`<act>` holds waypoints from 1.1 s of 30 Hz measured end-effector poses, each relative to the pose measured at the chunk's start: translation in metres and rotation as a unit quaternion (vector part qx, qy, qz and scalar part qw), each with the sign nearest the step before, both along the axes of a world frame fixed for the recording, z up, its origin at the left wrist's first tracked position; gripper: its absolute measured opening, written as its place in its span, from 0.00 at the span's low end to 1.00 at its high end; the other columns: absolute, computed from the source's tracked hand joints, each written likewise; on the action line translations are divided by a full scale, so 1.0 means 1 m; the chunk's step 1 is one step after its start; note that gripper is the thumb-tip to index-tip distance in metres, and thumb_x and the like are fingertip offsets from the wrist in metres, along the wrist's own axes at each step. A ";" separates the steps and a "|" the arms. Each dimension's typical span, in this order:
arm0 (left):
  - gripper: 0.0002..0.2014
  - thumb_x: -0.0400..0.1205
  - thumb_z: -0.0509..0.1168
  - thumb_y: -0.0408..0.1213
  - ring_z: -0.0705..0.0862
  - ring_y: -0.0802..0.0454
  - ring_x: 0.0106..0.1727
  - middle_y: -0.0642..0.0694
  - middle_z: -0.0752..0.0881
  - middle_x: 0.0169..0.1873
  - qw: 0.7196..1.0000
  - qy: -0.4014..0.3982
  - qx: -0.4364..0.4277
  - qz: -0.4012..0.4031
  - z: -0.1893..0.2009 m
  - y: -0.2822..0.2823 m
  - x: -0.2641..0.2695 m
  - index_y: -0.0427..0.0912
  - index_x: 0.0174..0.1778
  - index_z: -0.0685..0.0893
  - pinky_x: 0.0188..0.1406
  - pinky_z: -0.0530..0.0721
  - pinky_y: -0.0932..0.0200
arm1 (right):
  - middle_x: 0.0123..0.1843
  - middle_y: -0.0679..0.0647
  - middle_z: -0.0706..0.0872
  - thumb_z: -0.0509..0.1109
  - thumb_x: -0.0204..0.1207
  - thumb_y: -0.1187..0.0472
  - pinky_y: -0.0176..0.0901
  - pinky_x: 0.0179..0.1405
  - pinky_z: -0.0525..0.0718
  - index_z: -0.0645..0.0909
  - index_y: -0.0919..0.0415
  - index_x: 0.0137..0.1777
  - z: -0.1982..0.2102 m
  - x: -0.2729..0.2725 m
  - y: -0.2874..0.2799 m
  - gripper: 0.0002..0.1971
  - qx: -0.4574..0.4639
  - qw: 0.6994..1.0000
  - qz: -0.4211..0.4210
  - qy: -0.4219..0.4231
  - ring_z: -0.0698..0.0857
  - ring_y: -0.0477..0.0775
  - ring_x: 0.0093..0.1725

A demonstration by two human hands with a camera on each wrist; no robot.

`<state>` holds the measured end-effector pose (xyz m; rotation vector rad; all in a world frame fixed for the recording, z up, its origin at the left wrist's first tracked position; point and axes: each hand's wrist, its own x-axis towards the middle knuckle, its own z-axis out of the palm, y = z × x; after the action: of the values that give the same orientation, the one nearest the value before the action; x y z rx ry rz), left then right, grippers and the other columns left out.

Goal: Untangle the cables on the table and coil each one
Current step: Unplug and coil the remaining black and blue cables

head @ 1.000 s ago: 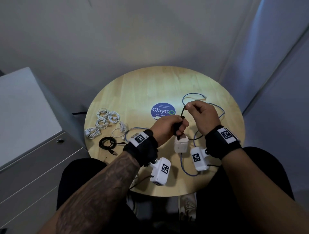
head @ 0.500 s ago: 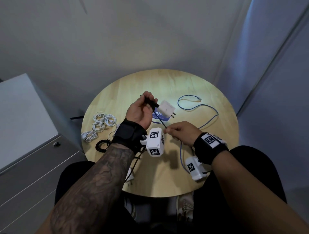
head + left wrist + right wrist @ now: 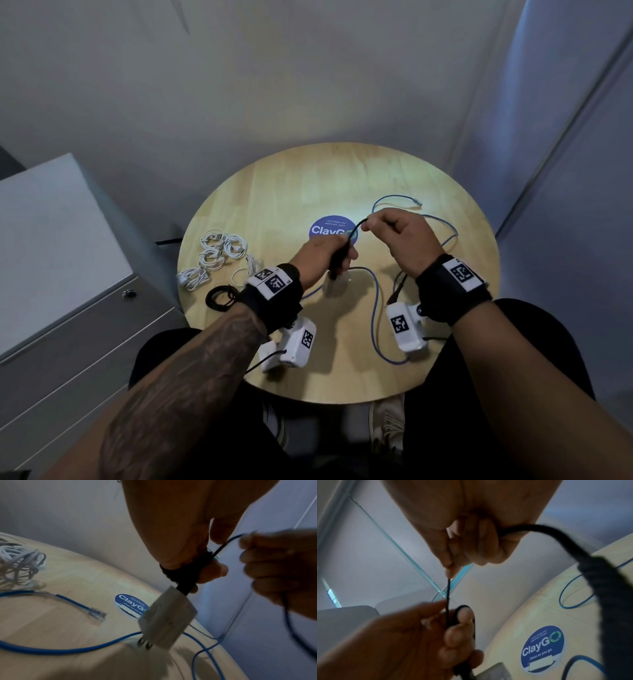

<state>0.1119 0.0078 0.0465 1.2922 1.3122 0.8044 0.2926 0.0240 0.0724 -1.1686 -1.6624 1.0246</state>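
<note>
at the centre of the head view the left hand (image 3: 322, 258) is clenched around a small bundle of thin black cable (image 3: 356, 229) already wound into loops, and a white square plug adapter (image 3: 167, 620) hangs below that fist, its prongs pointing down just above the round light wooden table (image 3: 291, 192). the right hand (image 3: 399, 236), up and to the right of the left in the frame, pinches the free run of the same black cable between thumb and fingertips; in the right wrist view the strand runs nearly straight down from those fingertips into the left fist. so the short taut length between the two hands is the cable's working axis, slanting from the upper right down to the lower left, and the right hand is the one placed to lead the next turn around the bundle, i judge; the rest of the black cable trails away under the right wrist. one long blue network cable (image 3: 375, 308) lies loose and uncoiled in a wide loop across the right half of the table, one clear connector (image 3: 97, 614) showing in the left wrist view. at the left edge sit about four coiled white cables (image 3: 219, 250), though the cluster is too tangled to count surely, and one coiled black cable (image 3: 219, 298). one round blue sticker (image 3: 330, 229) marks the table's middle.
</note>
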 end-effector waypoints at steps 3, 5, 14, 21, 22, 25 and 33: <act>0.17 0.83 0.53 0.40 0.71 0.48 0.28 0.45 0.74 0.24 0.996 -0.068 -0.044 -0.038 0.008 -0.001 -0.004 0.37 0.36 0.81 0.39 0.76 0.54 | 0.43 0.46 0.90 0.67 0.83 0.61 0.35 0.47 0.79 0.88 0.58 0.47 -0.021 -0.005 0.014 0.08 0.008 0.999 -0.032 -0.004 0.84 0.43 0.43; 0.15 0.84 0.51 0.37 0.66 0.49 0.26 0.46 0.70 0.24 0.971 -0.223 -0.088 -0.019 0.018 -0.001 -0.007 0.36 0.37 0.78 0.39 0.77 0.54 | 0.41 0.42 0.89 0.68 0.83 0.61 0.34 0.47 0.78 0.88 0.56 0.48 -0.033 -0.012 0.018 0.08 -0.006 1.000 -0.026 -0.012 0.84 0.38 0.42; 0.11 0.83 0.52 0.37 0.66 0.53 0.23 0.49 0.69 0.26 0.859 -0.485 -0.105 0.124 0.018 -0.006 -0.032 0.38 0.39 0.76 0.40 0.73 0.57 | 0.40 0.36 0.89 0.66 0.85 0.60 0.32 0.43 0.78 0.90 0.56 0.55 -0.055 -0.027 0.005 0.11 -0.079 0.990 0.102 -0.049 0.81 0.33 0.37; 0.10 0.85 0.54 0.33 0.71 0.52 0.28 0.46 0.74 0.30 0.808 -0.550 -0.084 0.194 0.035 -0.005 -0.033 0.35 0.42 0.78 0.42 0.80 0.55 | 0.36 0.38 0.86 0.67 0.83 0.56 0.38 0.41 0.77 0.89 0.51 0.51 -0.056 -0.030 -0.001 0.08 -0.086 0.978 0.130 -0.137 0.80 0.39 0.36; 0.09 0.84 0.53 0.31 0.73 0.51 0.29 0.45 0.76 0.32 0.795 -0.560 -0.080 0.218 0.037 -0.003 -0.035 0.33 0.45 0.79 0.43 0.81 0.54 | 0.36 0.34 0.86 0.66 0.84 0.53 0.34 0.42 0.78 0.89 0.48 0.51 -0.056 -0.031 -0.004 0.09 -0.098 0.977 0.138 -0.132 0.80 0.33 0.36; 0.09 0.84 0.54 0.28 0.83 0.47 0.34 0.40 0.84 0.37 0.776 -0.569 -0.048 0.267 0.045 0.000 -0.041 0.32 0.45 0.79 0.47 0.86 0.50 | 0.41 0.35 0.86 0.65 0.85 0.52 0.36 0.44 0.81 0.88 0.45 0.50 -0.054 -0.033 -0.004 0.09 -0.102 0.981 0.124 -0.108 0.82 0.35 0.41; 0.17 0.84 0.57 0.29 0.88 0.49 0.33 0.40 0.88 0.36 0.808 -0.532 -0.062 0.247 0.071 -0.013 -0.038 0.34 0.32 0.85 0.47 0.83 0.56 | 0.29 0.34 0.81 0.66 0.85 0.54 0.24 0.35 0.72 0.89 0.51 0.47 -0.057 -0.022 0.012 0.10 -0.066 0.988 0.067 -0.124 0.79 0.30 0.31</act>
<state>0.0742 -0.0050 0.1171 0.2008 0.7079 1.4843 0.2703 0.0363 0.0155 -1.3292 -1.9124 1.1247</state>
